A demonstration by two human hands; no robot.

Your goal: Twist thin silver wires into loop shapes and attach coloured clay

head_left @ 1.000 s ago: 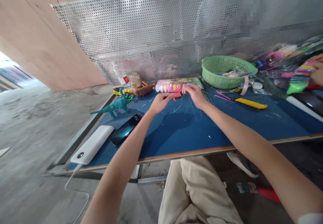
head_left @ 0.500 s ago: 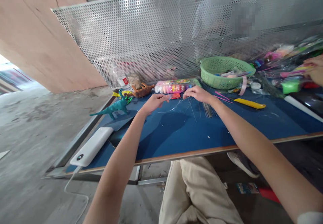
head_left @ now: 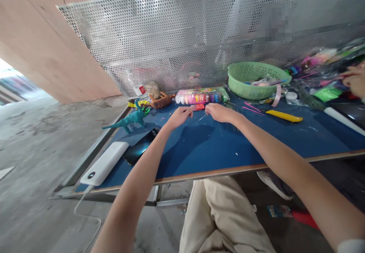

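My left hand [head_left: 180, 115] and my right hand [head_left: 218, 112] meet over the blue table [head_left: 256, 139], each pinching an end of a thin clear wire [head_left: 203, 117] that runs between them. Just beyond the fingers lies a small red clay piece [head_left: 200, 107] and a pack of coloured clay [head_left: 199, 96]. More thin wires [head_left: 232, 125] lie loose on the table under my right wrist.
A teal toy dinosaur [head_left: 129, 120] and an orange one [head_left: 161, 101] stand at the left. A white power bank [head_left: 104, 163] and dark phone [head_left: 137, 149] lie nearer. A green basket [head_left: 258, 80], yellow tool [head_left: 283, 116] and another person's hand [head_left: 355, 81] are at the right.
My hands have drawn closer together, and the wire between them looks shorter and flatter than the loop seen earlier. The person's hand at the right has shifted slightly.
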